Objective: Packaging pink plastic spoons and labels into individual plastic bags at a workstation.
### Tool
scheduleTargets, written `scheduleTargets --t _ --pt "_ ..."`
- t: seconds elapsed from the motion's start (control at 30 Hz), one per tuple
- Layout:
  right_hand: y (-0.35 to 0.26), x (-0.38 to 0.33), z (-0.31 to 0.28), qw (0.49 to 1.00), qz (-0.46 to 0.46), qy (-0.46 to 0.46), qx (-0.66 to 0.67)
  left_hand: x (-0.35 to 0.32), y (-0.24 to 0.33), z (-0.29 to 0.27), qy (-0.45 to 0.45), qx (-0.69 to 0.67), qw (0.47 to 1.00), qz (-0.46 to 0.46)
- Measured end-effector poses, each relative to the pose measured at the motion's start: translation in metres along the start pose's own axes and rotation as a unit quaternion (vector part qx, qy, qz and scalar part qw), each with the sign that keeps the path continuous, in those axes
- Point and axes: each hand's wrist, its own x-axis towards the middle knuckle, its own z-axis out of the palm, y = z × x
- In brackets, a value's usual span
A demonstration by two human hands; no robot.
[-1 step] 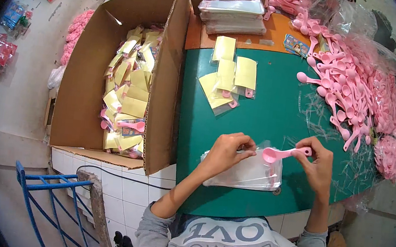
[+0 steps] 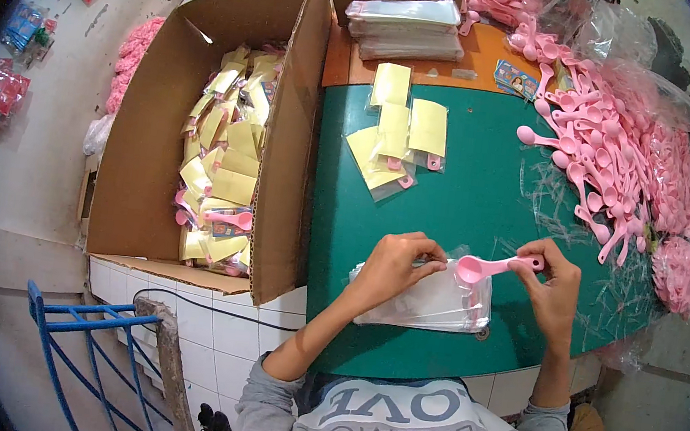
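At ten o'clock a cardboard box (image 2: 150, 134) holds yellow packets (image 2: 228, 160). At two o'clock lies a heap of pink spoons (image 2: 616, 153) (loose), and a blue rack (image 2: 84, 339) stands at seven.

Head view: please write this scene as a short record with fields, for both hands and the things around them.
left hand: left hand pinches the top clear plastic bag of a stack
right hand: right hand holds a pink plastic spoon by its handle, bowl toward the bags
surface: green table
packed items: four yellow-backed packets lie on the table
loose stock: heap of pink spoons at the right
box: open cardboard box on the left, holding many yellow packets
far edge: pile of clear bags
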Motion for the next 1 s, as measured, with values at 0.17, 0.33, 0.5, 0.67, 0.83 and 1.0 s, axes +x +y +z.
scheduleTargets --t 0.17,0.33,0.5,0.67,0.83,1.0 --pt "0.007 -0.005 0.014 0.990 -0.120 0.056 -0.050 -0.001 0.001 0.001 0.048 0.067 0.993 0.086" --pt "0.003 -0.004 0.016 0.995 -0.074 0.050 -0.048 -0.004 0.011 -0.010 0.022 -0.093 0.995 0.015" --pt "-0.005 -0.001 0.014 0.984 -0.102 0.111 0.092 -0.007 0.004 -0.010 -0.025 -0.224 0.972 -0.069" --pt "-0.009 -0.003 0.021 0.974 -0.095 0.120 0.169 -0.006 0.007 -0.009 -0.038 -0.263 0.961 -0.082" --pt "-0.005 -0.002 0.026 0.961 -0.111 0.156 0.197 -0.007 0.007 -0.008 -0.036 -0.269 0.958 -0.090" --pt "-0.004 0.000 0.029 0.961 -0.132 0.155 0.186 -0.005 0.011 -0.008 -0.029 -0.287 0.950 -0.119"
